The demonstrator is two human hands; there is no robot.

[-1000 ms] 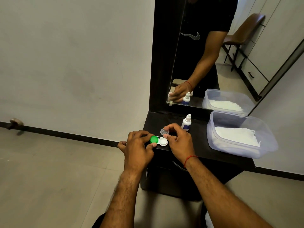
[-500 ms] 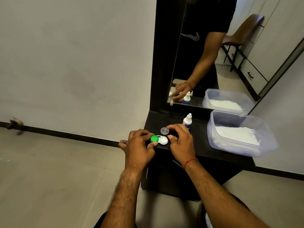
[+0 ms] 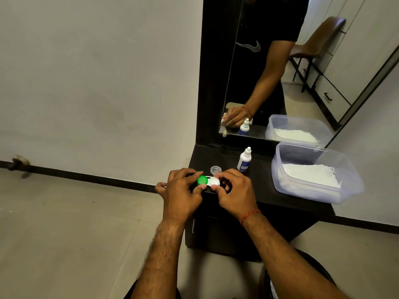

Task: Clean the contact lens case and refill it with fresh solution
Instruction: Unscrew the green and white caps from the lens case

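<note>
A white contact lens case (image 3: 212,182) lies at the front left edge of the dark table (image 3: 265,190). Its left well wears a green cap (image 3: 202,180); the right well stands uncovered. My left hand (image 3: 181,190) grips the green-capped end with thumb and fingers. My right hand (image 3: 234,190) pinches the case's right end. A loose clear cap (image 3: 216,169) rests on the table just behind the case. A small white solution bottle (image 3: 244,160) with a blue label stands upright behind my right hand.
A clear plastic tub (image 3: 313,186) with white tissues inside sits on the table's right side. A mirror (image 3: 280,61) in a dark frame rises behind the table and reflects the bottle, tub and my arm. A grey wall and tiled floor lie to the left.
My right hand has left the clear cap on the table behind the case and come down onto the case's right end. My left hand has stayed on the green-capped end.
</note>
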